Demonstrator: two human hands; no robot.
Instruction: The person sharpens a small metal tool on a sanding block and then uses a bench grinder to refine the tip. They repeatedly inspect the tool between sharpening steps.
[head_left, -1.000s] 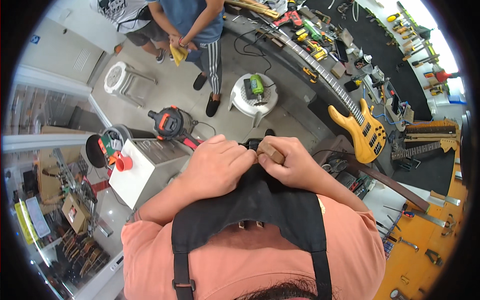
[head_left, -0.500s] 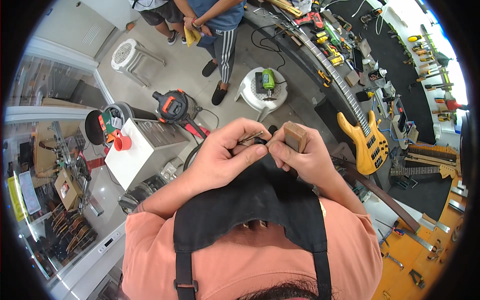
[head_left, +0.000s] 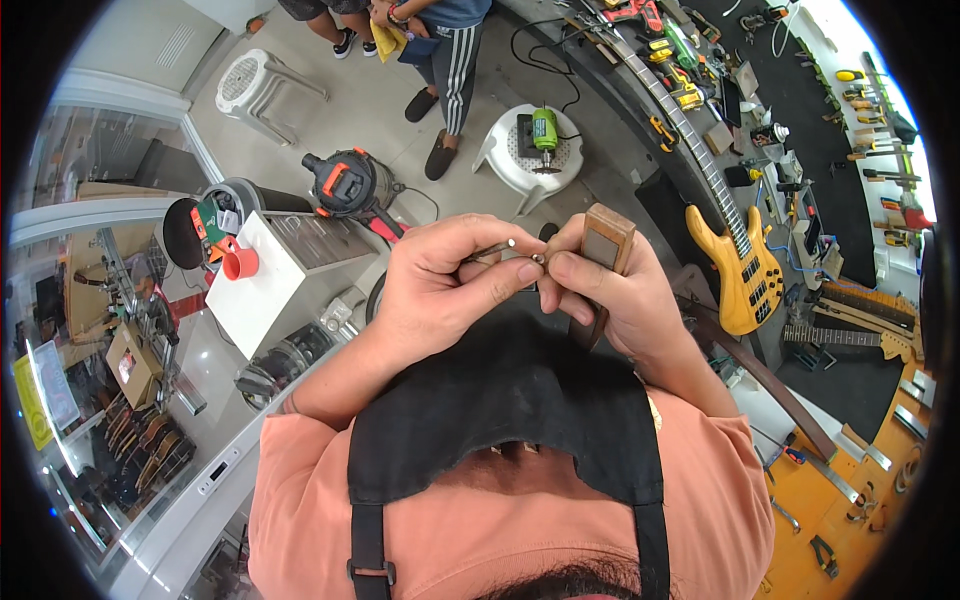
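Snugly, the left hand (head_left: 445, 280) is curling round a thin rod (head_left: 499, 247) pointing toward the right hand (head_left: 625, 290), which is clasping a wooden block (head_left: 604, 247) lying crosswise to it.

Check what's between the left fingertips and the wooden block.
Head view: the thumb of the right hand lies between the left hand and the wooden block; a shiny piece, too small to identify, shows at the left thumb tip.
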